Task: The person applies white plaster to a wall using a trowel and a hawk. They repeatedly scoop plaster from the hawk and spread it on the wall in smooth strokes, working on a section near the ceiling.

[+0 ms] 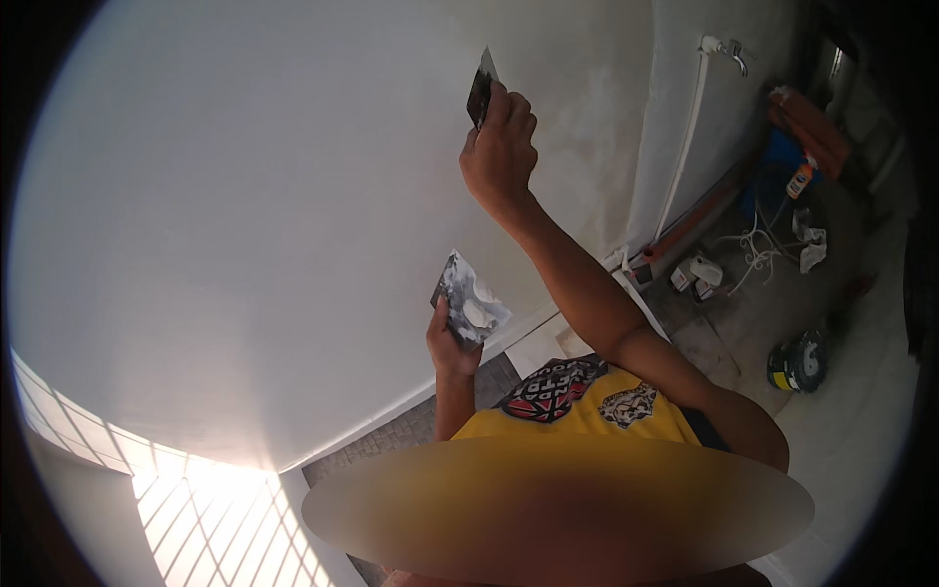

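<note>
My right hand is raised high with its fingers closed around a putty knife. The dark, flat blade points up at the pale wall; whether its edge touches the wall I cannot tell. Lower down, my left hand grips a flat metal plate, thumb on its face. White and grey putty is smeared over that plate, with a thicker lump near its middle. Grey, cloudy patches show on the wall to the right of the raised hand.
On the right wall is a tap on a white pipe. Below stand white containers, a white curled metal frame, an orange bottle and a dark bucket. Bright light falls through a barred opening at lower left.
</note>
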A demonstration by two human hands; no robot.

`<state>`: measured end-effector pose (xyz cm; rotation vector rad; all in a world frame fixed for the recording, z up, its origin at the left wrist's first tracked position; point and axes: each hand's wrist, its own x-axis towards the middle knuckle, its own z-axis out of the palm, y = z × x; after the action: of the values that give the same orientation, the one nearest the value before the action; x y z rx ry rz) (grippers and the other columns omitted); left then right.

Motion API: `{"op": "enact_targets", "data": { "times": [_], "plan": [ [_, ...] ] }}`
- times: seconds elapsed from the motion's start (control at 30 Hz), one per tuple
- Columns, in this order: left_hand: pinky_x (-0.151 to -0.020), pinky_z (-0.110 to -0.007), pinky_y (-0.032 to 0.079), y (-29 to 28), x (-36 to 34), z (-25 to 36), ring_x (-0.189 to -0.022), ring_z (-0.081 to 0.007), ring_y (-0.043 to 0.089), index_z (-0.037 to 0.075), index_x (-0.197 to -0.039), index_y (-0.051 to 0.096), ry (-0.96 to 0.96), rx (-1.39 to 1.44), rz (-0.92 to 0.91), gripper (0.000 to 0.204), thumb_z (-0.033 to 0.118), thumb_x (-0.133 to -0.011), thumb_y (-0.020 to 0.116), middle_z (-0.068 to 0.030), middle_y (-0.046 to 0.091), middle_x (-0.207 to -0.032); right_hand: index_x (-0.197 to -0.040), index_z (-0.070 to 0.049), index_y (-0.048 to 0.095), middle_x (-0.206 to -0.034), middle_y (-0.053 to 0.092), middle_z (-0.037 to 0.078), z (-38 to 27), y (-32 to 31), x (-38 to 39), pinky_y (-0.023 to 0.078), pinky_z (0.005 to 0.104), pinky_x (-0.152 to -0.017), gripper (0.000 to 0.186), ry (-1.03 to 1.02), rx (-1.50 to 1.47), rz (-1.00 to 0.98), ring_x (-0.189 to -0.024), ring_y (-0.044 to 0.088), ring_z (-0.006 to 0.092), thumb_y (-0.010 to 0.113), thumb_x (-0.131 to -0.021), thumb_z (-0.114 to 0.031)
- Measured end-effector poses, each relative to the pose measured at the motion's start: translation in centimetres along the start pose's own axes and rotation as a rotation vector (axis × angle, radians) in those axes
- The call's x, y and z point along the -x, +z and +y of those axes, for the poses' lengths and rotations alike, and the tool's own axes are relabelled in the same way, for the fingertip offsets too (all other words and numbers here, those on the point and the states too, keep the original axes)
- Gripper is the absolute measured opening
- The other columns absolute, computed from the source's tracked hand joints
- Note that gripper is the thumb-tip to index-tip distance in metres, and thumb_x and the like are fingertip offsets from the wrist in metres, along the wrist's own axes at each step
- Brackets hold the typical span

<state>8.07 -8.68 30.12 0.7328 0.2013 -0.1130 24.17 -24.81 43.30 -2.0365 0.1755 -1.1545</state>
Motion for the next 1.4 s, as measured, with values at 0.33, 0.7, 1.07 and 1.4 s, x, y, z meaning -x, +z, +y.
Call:
{"op": "enact_targets", "data": {
  "times": [0.33,0.7,1.07,1.4],
  "plan": [
    [-0.103,-0.048,0.053,-0.6,0.5,-1.5,-0.122,-0.0291,0.065,0.003,-0.142,0.053,0.043,0.022,0.086,0.044,0.029,-0.110,0.040,-0.0116,0.065,-0.135,-0.136,-0.028,0.063,-0.130,0.058,0.002,2.5,-4.9,-6.9,0.049,0.0475,-0.083,0.065,-0.493,0.193,0.224,-0.110,0.054,0.0323,0.072,-0.079,0.000],
    [-0.103,-0.046,0.053,-1.2,0.8,-1.3,-0.121,-0.0290,0.065,0.003,-0.143,0.052,0.093,0.071,0.050,0.044,0.030,-0.110,0.041,-0.0122,0.065,-0.134,-0.137,-0.030,0.065,-0.135,0.052,0.007,25.7,5.5,6.7,0.037,0.0579,-0.103,0.062,-0.783,0.154,-0.074,-0.124,0.048,0.0330,0.072,-0.080,-0.005],
    [-0.098,-0.043,0.056,-0.5,-1.8,-3.0,-0.113,-0.0257,0.069,0.001,-0.136,0.056,-0.047,-0.028,0.125,0.038,0.025,-0.109,0.044,-0.0112,0.069,-0.125,-0.139,-0.003,0.060,-0.119,0.066,0.012,20.0,-6.3,16.8,0.051,0.0313,-0.091,0.036,0.008,-0.838,-0.768,-0.107,0.064,0.0183,0.060,-0.103,-0.007],
    [-0.113,-0.049,0.046,2.1,-2.7,-5.6,-0.135,-0.0287,0.054,0.005,-0.147,0.046,0.404,-0.067,-0.250,0.048,0.037,-0.114,0.038,-0.0124,0.054,-0.149,-0.130,-0.004,0.062,-0.121,0.068,0.012,21.0,-12.0,20.8,0.061,0.0443,-0.085,0.032,1.032,-1.230,-0.704,-0.106,0.070,0.0279,0.059,-0.103,-0.022]
  ]
}}
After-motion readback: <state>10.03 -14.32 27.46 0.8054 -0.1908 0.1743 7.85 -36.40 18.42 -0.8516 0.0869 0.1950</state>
